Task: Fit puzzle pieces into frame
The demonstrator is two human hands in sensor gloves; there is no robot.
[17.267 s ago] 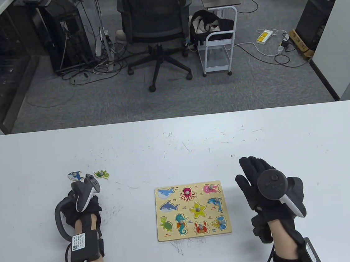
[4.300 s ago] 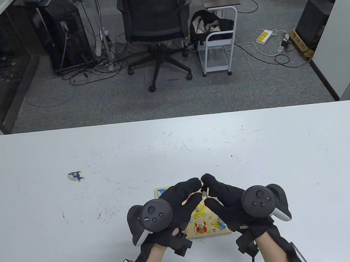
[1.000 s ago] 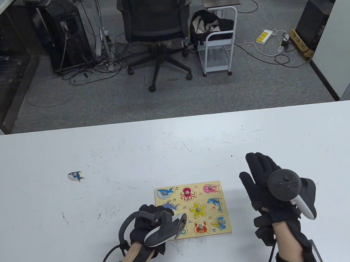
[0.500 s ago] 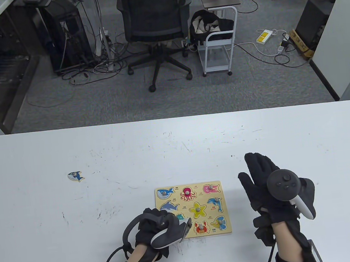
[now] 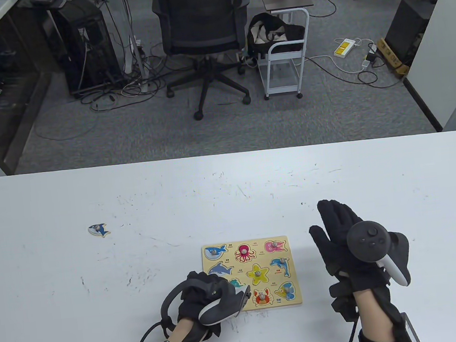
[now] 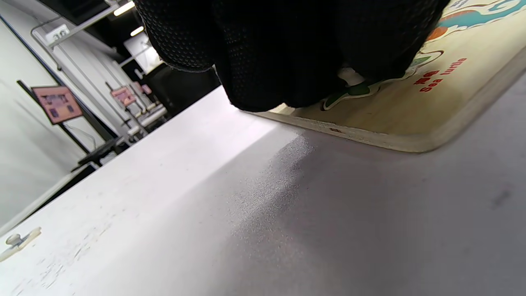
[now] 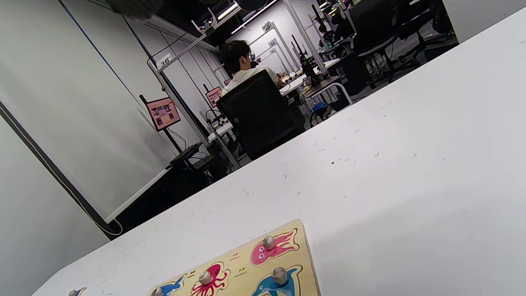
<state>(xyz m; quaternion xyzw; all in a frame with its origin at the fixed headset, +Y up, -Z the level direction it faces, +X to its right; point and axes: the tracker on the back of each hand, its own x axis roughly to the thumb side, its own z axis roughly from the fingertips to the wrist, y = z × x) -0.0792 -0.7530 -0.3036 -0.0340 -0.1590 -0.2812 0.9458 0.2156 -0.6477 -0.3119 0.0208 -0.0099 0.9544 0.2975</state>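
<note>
Left hand [image 5: 198,294] grip pinches the green turtle piece [image 6: 356,88] (white knob) at the colourful wooden frame [image 5: 291,302].

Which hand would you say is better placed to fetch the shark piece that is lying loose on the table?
Probably the left hand: the shark piece lies on the table's left side. The right hand rests flat right of the puzzle frame and would have to cross it.

Black sensor gloves are worn on left hand [image 5: 198,294] and right hand [image 5: 341,240]; grey-white trackers strapped on, black cables attached.
</note>
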